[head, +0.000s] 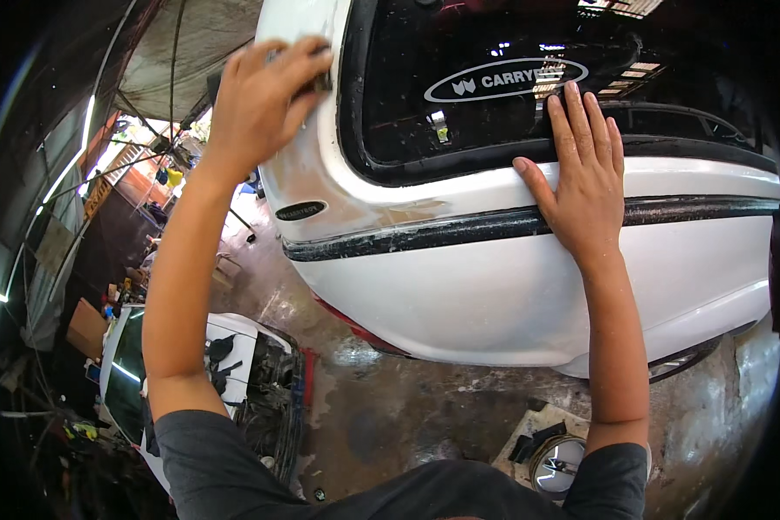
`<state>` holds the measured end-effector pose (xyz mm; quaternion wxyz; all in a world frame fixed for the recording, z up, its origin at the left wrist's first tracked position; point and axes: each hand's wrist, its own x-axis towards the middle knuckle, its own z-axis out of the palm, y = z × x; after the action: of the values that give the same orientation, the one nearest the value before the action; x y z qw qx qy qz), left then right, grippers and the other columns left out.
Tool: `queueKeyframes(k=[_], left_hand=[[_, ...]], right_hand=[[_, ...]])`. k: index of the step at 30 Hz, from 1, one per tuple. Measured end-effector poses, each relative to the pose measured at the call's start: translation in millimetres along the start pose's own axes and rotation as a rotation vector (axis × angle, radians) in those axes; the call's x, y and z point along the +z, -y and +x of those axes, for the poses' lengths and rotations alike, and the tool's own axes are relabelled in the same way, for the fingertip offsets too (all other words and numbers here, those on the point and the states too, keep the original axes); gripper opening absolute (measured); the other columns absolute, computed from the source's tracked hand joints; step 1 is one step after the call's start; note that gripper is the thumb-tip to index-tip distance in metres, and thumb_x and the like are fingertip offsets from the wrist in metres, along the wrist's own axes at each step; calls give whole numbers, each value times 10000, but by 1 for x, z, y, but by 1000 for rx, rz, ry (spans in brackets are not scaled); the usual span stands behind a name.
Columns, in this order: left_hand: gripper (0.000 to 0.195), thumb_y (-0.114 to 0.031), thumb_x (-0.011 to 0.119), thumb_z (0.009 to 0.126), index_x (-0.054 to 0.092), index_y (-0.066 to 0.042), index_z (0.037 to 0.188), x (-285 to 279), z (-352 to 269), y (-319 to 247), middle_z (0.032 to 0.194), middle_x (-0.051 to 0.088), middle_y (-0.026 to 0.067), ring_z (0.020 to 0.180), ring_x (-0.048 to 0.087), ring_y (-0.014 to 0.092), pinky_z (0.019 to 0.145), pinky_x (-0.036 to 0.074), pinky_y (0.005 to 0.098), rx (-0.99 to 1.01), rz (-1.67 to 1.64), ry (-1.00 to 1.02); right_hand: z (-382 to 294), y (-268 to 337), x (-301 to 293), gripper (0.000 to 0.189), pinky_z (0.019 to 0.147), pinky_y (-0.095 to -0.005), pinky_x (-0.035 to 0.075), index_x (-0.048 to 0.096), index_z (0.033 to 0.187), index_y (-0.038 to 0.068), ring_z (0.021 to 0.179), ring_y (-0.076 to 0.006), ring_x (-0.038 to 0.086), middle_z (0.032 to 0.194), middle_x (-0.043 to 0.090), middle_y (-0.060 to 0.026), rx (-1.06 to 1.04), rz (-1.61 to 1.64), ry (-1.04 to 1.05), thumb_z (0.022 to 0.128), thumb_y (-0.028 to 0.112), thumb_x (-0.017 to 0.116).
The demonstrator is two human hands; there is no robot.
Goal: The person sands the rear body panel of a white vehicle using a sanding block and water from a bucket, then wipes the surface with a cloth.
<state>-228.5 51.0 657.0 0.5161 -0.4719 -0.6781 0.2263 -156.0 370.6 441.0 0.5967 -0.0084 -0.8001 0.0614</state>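
My left hand (260, 107) is curled round a small dark block (324, 79), blurred and mostly hidden by the fingers. It is at the corner pillar of a white Carryboy canopy (305, 140) on a vehicle. Below it, the paint around the corner has dull tan and grey sanded patches (357, 205). My right hand (582, 175) lies flat with fingers spread, across the lower edge of the dark side window (468, 130) and the white panel under it. A scuffed black trim strip (429, 237) runs beneath, passing under my right wrist.
The white lower body side (442, 299) curves down to a wet-looking concrete floor (370, 416). Low on the right stands a round container of liquid (559, 467) on a pale board. At lower left is another white car (234, 364) with its engine bay exposed. Clutter lines the left side.
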Motion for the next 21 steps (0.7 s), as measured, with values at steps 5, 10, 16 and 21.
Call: queueKeyframes(k=[5,10,16,21], left_hand=[[260,-167,726,875,743,-70,1116,-14,93,20,1239,719,61,1154,603,342,1060,403,484,-91,-110,40],[393,-189,790,835,727,-170,1223,8,8,-2,1322,698,28,1148,618,330,1013,445,469,20,29,-68],[510,-155,797,814,690,-180,1312,5,27,38,1395,660,22,1204,584,325,1066,421,462,-1,13,34],[490,-202,789,844,663,-53,1294,-5,58,22,1408,622,139,1312,517,384,1142,358,510,-101,18,45]], right_hand=[[-2,2,2,742,1290,-430,221,503,1555,142,1572,-241,295,1668,402,-47,7,-5,11,973,584,631],[-2,-6,1,744,1294,-437,210,488,1568,160,1574,-240,286,1674,392,-38,12,-10,7,978,595,616],[-4,8,3,740,1295,-440,205,487,1569,161,1571,-242,289,1668,399,-43,7,14,17,983,598,606],[-4,0,7,732,1292,-441,210,495,1563,154,1569,-244,293,1664,406,-46,2,-3,6,984,584,614]])
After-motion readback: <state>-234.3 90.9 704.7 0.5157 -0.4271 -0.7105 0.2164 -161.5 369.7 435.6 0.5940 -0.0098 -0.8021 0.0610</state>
